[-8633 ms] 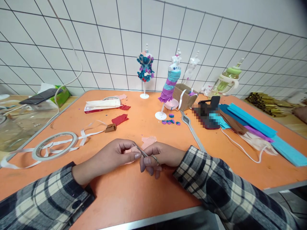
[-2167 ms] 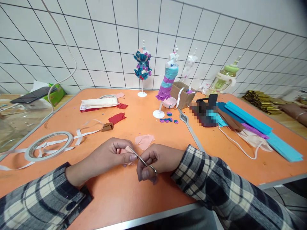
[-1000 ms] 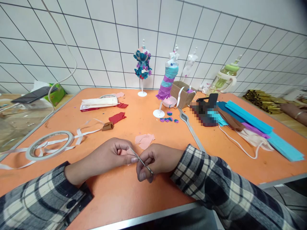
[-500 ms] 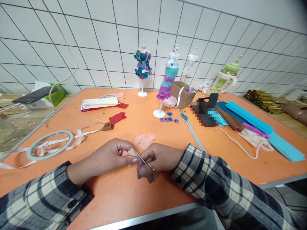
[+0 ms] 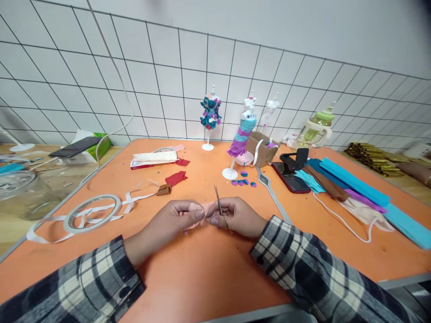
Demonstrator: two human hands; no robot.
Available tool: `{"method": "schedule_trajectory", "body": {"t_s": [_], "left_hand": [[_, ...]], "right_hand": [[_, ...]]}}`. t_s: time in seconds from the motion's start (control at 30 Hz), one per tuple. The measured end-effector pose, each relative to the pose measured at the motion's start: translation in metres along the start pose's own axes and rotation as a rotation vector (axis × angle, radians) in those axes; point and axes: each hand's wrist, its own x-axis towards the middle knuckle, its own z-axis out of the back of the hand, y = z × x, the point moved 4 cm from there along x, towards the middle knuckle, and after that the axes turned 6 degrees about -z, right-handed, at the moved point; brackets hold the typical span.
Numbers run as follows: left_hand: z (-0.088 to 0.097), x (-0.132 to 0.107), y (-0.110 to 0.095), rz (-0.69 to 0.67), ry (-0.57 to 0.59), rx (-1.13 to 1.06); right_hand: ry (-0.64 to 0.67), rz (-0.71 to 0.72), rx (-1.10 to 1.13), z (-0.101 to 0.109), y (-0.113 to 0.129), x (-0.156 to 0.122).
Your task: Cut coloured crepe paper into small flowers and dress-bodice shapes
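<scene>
Between finger and thumb, my left hand [image 5: 178,220] pinches a crumpled piece of pink crepe paper [image 5: 194,208]. Close by on the right, my right hand [image 5: 240,217] keeps small metal scissors [image 5: 218,197] in its curled fingers, blades pointing up and away from me. The right fingertips meet the edge of the paper, beside the left thumb. Part of the scissors' handles is hidden by the fingers. Both hands are just above the orange table [image 5: 188,278].
Dress forms stand at the back: one in teal petals [image 5: 210,112], another in blue and purple wraps [image 5: 245,132]. Small paper petals [image 5: 240,182] lie before them. A tape roll [image 5: 92,213] is left; a phone [image 5: 291,177] and crepe strips [image 5: 353,179] are right.
The scissors have swung from lying across toward my left hand to pointing upward. My right fingertips have come to the pink paper. The camera view has shifted.
</scene>
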Motion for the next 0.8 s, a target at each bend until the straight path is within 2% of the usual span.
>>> {"method": "schedule_trajectory", "body": {"t_s": [0.07,0.13,0.23,0.3,0.43,0.5,0.57,0.67,0.8], "left_hand": [[-0.001,0.000,-0.001,-0.056,-0.066,-0.050],[-0.003,0.000,0.001,-0.074,-0.109,-0.087],[-0.007,0.000,0.005,-0.057,-0.109,-0.133],[-0.008,-0.001,0.007,-0.015,-0.129,-0.168],[0.003,-0.003,0.005,0.075,-0.317,-0.265],[0.008,-0.003,0.003,0.086,-0.385,-0.324],[0.011,-0.003,0.002,0.066,-0.405,-0.396],[0.011,-0.003,0.004,0.068,-0.410,-0.526],[0.003,-0.004,0.004,0.131,-0.334,-0.683]], "right_hand": [[-0.089,0.038,0.016,-0.002,0.002,0.002],[-0.125,0.052,-0.004,-0.007,0.002,0.004],[-0.178,0.076,-0.084,-0.009,-0.002,0.007],[-0.253,0.077,-0.173,-0.003,-0.005,0.009],[-0.521,0.067,-0.551,0.024,-0.003,0.007],[-0.576,0.062,-0.773,0.035,0.000,0.005],[-0.570,0.055,-0.867,0.040,0.001,0.004],[-0.574,0.045,-0.740,0.041,0.000,0.004],[-0.611,0.117,-0.552,0.035,0.002,0.001]]}}
